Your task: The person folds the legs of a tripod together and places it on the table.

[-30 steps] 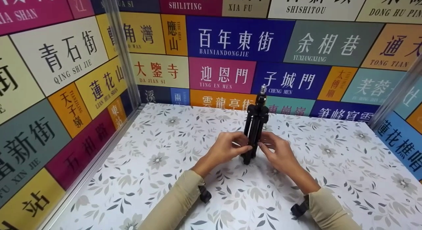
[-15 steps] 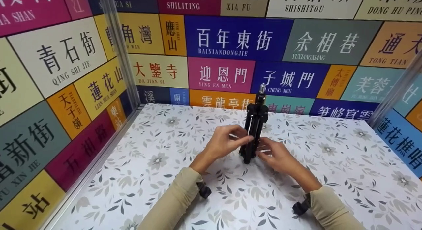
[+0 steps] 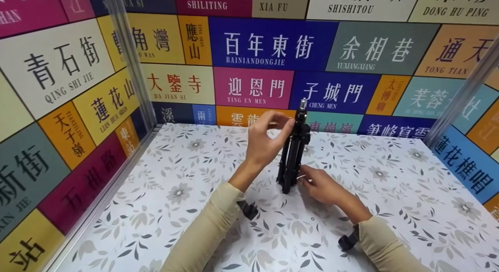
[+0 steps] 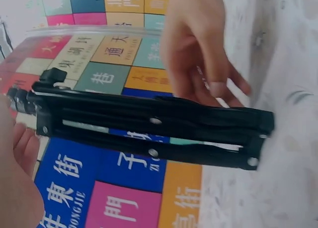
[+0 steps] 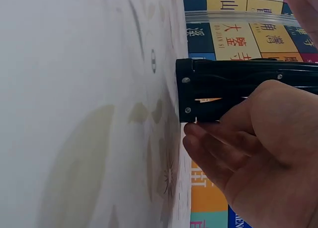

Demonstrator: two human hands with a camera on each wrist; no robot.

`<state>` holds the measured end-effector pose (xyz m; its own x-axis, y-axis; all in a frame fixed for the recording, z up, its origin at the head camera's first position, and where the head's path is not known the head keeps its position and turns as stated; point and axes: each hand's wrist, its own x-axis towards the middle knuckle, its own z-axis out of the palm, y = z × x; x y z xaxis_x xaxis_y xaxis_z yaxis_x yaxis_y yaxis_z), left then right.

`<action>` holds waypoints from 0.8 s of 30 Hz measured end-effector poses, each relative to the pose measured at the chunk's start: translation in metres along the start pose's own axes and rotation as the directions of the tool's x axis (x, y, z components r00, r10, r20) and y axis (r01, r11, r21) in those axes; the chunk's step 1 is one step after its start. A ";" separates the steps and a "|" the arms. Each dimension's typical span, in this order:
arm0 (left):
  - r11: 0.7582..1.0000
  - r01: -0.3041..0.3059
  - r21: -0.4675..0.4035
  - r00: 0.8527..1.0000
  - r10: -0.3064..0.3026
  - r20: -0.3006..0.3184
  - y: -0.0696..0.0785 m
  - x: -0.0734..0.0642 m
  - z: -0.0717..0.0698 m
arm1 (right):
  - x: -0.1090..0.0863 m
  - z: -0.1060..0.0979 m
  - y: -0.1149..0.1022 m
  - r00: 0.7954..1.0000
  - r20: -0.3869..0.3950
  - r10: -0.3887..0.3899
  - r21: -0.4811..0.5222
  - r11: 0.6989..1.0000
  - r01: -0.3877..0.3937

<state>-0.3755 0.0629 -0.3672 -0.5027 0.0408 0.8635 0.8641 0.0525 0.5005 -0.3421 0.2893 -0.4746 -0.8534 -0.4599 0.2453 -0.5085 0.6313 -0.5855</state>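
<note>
A black folded tripod (image 3: pixel 290 159) with a silver stud on top stands upright on the table, its legs together. My left hand (image 3: pixel 267 137) is at its upper part, thumb and index fingertips meeting at the collar below the stud. Low on the right side, my right hand (image 3: pixel 321 186) has its fingers curled at the legs near the feet. In the right wrist view, the thumb of the right hand (image 5: pixel 268 143) lies along the leg's edge, with the other fingers bent beneath. The left wrist view shows the tripod (image 4: pixel 154 123) lengthwise between both hands.
The table is covered with a white floral cloth (image 3: pixel 187 225). Panels with coloured street-name signs (image 3: pixel 273 42) rise behind and at the left, joined by a clear corner strip (image 3: pixel 134 65). A black wrist strap mount (image 3: pixel 249 209) sits at the left cuff.
My left hand has risen from the middle of the legs to the collar near the top. The right hand has slid slightly lower, and the tripod stays upright in place.
</note>
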 end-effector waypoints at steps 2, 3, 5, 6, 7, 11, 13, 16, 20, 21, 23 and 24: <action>1.000 0.009 0.005 1.000 -0.009 -0.001 0.010 0.006 -0.002 | 0.004 0.002 -0.001 1.000 0.016 -0.003 0.011 1.000 0.003; 1.000 0.018 0.007 1.000 -0.018 0.007 0.014 0.008 -0.002 | 0.005 0.003 -0.001 1.000 0.025 -0.003 0.018 1.000 0.003; 0.999 0.041 0.004 0.999 -0.041 0.031 0.018 0.011 -0.003 | 0.008 0.005 -0.002 0.999 0.038 0.006 0.031 1.000 -0.007; 0.999 0.050 -0.001 0.998 -0.050 0.044 0.018 0.011 -0.002 | 0.009 0.006 -0.002 0.999 0.044 0.006 0.036 0.999 -0.008; 0.998 0.059 -0.006 0.997 -0.058 0.059 0.016 0.012 -0.001 | 0.010 0.007 -0.002 0.999 0.045 0.008 0.039 0.999 -0.010; 0.997 0.070 -0.029 0.994 -0.067 0.088 0.006 0.012 0.005 | 0.011 0.008 -0.002 1.000 0.024 0.021 0.009 1.000 -0.021; 0.997 0.069 -0.030 0.993 -0.066 0.096 0.001 0.012 0.007 | 0.011 0.008 -0.001 0.999 0.007 0.031 -0.010 0.999 -0.031; 0.997 0.060 -0.045 0.992 -0.055 0.109 -0.003 0.012 0.008 | 0.010 0.008 0.001 0.999 -0.003 0.051 -0.025 0.998 -0.051; 0.997 0.055 -0.062 0.991 -0.047 0.122 -0.004 0.011 0.007 | 0.008 0.005 0.003 0.998 0.006 0.067 -0.026 0.997 -0.067; 0.997 0.057 -0.061 0.991 -0.050 0.122 -0.004 0.011 0.006 | 0.007 0.004 0.003 0.998 0.009 0.066 -0.028 0.997 -0.066; 0.996 0.062 -0.057 0.991 -0.054 0.121 -0.004 0.011 0.003 | 0.006 0.002 0.003 0.999 0.015 0.051 -0.037 0.998 -0.050; 0.996 0.066 -0.058 0.991 -0.058 0.119 -0.004 0.010 0.001 | 0.006 0.000 0.004 0.999 0.020 0.039 -0.043 0.998 -0.038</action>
<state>-0.3839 0.0646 -0.3603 -0.5517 0.1560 0.8193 0.8292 -0.0027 0.5589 -0.3488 0.2892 -0.4754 -0.8703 -0.4469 0.2068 -0.4798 0.6750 -0.5605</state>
